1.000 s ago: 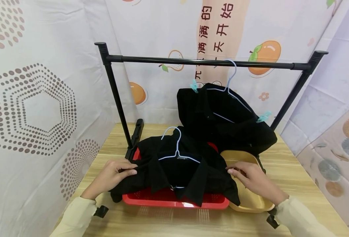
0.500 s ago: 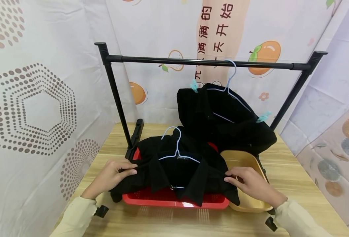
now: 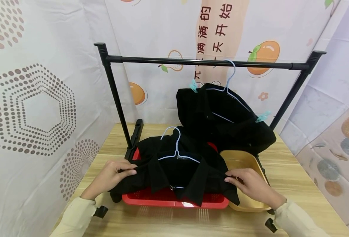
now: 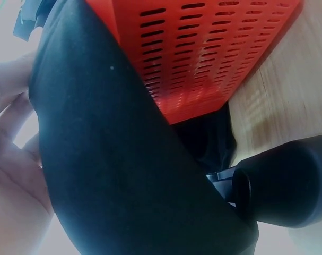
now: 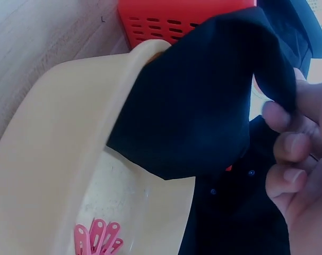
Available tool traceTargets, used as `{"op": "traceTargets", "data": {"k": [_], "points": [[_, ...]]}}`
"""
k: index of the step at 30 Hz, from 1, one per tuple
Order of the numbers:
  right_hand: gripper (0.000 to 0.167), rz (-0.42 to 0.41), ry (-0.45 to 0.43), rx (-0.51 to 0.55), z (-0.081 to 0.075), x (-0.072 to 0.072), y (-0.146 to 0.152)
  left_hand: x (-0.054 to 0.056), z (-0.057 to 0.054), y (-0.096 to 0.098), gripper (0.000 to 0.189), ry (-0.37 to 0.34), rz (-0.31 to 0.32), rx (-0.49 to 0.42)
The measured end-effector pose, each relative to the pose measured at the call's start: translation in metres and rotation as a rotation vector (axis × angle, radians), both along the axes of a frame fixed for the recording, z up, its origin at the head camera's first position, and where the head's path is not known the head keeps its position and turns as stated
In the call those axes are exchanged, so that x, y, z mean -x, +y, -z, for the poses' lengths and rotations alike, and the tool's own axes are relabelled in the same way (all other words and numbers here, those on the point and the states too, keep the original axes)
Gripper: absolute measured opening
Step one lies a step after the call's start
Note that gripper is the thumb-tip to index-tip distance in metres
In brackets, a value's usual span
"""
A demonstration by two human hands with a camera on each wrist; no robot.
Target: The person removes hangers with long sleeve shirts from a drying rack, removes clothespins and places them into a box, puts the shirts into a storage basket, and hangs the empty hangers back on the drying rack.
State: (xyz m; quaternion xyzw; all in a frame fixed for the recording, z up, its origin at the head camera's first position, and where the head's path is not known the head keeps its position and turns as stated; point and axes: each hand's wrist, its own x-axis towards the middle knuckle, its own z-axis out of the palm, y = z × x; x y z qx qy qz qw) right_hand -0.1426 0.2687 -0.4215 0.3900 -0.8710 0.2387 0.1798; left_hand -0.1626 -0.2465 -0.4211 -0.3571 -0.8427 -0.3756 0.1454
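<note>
A black collared shirt (image 3: 216, 177) lies spread over a red perforated basket (image 3: 174, 202), with a pale blue hanger (image 3: 178, 144) inside its neck and the hook standing up. My left hand (image 3: 116, 172) pinches the shirt at its left shoulder. On the other side my right hand (image 3: 251, 184) pinches the right shoulder between thumb and fingers, above a yellow basin (image 3: 245, 200). In the right wrist view, the sleeve (image 5: 187, 106) drapes over the basin's rim. The left wrist view shows the other sleeve (image 4: 113, 149) hanging beside the basket.
A black clothes rack (image 3: 168, 61) stands over the basket. From its bar hangs another black shirt (image 3: 227, 131) on a pale blue hanger, with turquoise clips (image 3: 263, 117) at its shoulders. Several pink clips (image 5: 97, 236) lie in the basin. Patterned curtains surround the wooden table (image 3: 168, 227).
My right hand has moved slightly left and now pinches the shirt's right shoulder, where its fingers earlier were at the sleeve's edge. The left hand keeps its place.
</note>
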Motion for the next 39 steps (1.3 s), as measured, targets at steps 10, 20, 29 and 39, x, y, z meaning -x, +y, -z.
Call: {"op": "traceTargets", "data": {"k": [10,20,29,39], "points": [[0.021,-0.043,0.158,0.045,0.000,0.004,-0.001,0.003,-0.010,0.003,0.018,0.043,0.001,0.006],[0.011,-0.059,0.155,0.053,-0.008,0.006,-0.011,0.009,-0.029,0.021,0.021,0.143,-0.006,0.046],[0.016,-0.075,0.189,0.082,-0.013,0.009,-0.023,0.018,-0.043,0.040,0.019,0.147,0.023,0.026],[0.031,-0.088,0.236,0.046,-0.019,0.013,-0.036,0.021,-0.058,0.063,0.015,0.166,0.031,0.004]]}}
